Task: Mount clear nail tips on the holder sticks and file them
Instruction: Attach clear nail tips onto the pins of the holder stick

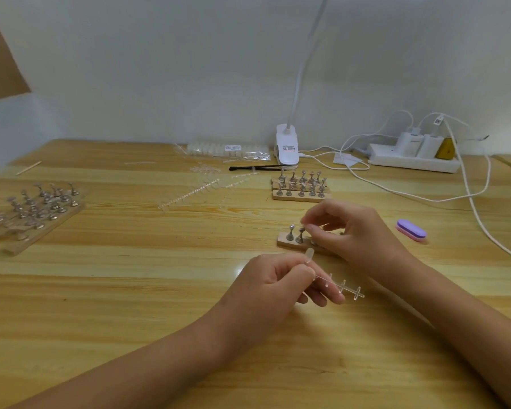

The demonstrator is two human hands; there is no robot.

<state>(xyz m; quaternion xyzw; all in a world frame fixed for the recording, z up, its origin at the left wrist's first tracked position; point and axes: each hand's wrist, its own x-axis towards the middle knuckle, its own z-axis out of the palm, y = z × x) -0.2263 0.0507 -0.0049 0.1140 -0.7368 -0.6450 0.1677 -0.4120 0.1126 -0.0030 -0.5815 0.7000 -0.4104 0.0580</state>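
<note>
On the tabletop [130, 290], a holder block [289, 242] sits right of centre, partly under the right grip [348, 231] and its nail tip [305, 223]. The left grip [272, 287], with a tip strip [341, 286], is in front. Behind lie stacked holder blocks [301, 188], then a lamp clamp [287, 146]. A power strip [410, 160] sits at the back right, a buffer block [411, 230] right of the holder block, and a holder tray [33, 211] far left.

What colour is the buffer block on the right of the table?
The buffer block is purple over pink; head view.
</note>
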